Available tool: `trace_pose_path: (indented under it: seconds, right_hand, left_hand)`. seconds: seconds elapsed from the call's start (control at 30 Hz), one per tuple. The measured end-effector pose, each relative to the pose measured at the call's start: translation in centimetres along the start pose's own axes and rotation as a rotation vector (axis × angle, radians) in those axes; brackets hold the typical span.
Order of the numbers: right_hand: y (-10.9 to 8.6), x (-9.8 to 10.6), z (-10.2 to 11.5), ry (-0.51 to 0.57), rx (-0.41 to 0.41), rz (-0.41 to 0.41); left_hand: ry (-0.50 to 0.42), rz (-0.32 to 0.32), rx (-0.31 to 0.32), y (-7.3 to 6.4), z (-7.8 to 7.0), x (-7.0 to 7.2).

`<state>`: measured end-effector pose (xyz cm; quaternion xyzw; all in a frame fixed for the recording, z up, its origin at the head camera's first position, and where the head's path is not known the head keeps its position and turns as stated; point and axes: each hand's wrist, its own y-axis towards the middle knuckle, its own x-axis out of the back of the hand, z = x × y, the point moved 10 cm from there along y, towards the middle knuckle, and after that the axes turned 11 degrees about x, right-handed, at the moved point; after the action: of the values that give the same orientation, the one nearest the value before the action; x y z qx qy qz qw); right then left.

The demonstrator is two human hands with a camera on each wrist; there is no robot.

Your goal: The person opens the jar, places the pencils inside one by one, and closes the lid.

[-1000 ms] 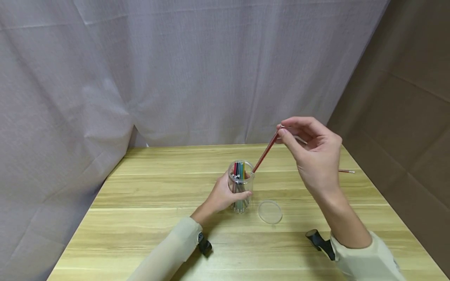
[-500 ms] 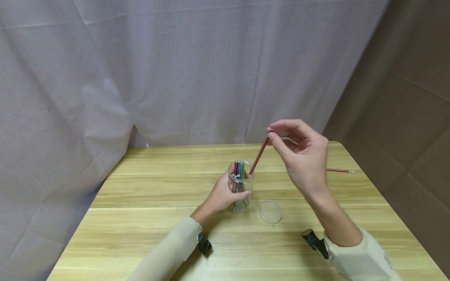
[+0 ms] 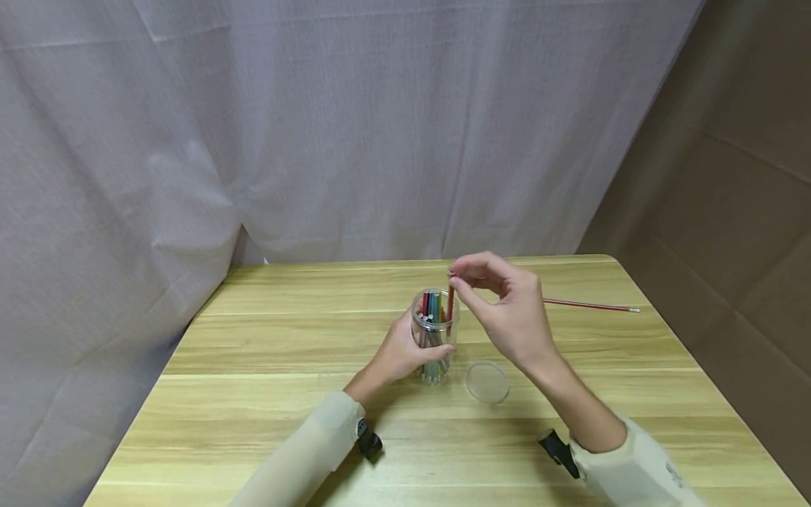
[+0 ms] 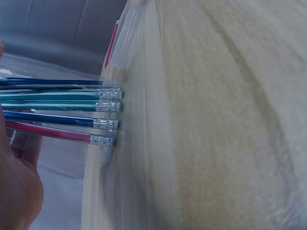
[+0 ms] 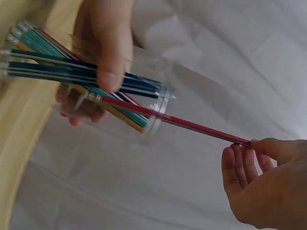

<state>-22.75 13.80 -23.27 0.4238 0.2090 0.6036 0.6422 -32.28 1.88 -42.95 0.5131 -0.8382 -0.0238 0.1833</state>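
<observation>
My left hand point(image 3: 399, 350) grips a clear plastic jar point(image 3: 453, 345) that stands on the table, thumb across its front. Inside it are several pencils point(image 4: 57, 104), dark blue, teal, red and yellow, with metal-banded eraser ends at the bottom. Above the jar's right side, my right hand point(image 3: 507, 303) pinches a red pencil point(image 3: 450, 301) by its upper end between thumb and fingertips. In the right wrist view the lower, eraser end of that red pencil point(image 5: 201, 128) is inside the jar, past the rim. Its upper part sticks out of the mouth.
A round clear lid point(image 3: 487, 382) lies on the wooden table point(image 3: 285, 338) just right of the jar. Another red pencil point(image 3: 592, 305) lies farther back on the right, partly behind my right hand. A grey curtain point(image 3: 355, 141) hangs behind the table.
My right hand has moved left and down, bringing the red pencil from the jar's rim into its mouth and more upright. The left hand and jar have stayed put.
</observation>
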Motion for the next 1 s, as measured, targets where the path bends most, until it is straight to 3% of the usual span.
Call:
trace_pose_path:
  seconds: [0.47, 1.0]
  right_hand:
    - [-2.4, -3.0, -1.5, -0.148, 0.046, 0.171]
    - [-3.7, -2.8, -2.7, -0.231, 0.028, 0.185]
  left_hand:
    - [-0.036, 0.011, -0.023, -0.1, -0.3, -0.1]
    - [-0.04, 0.014, -0.03, 0.1, -0.1, -0.1]
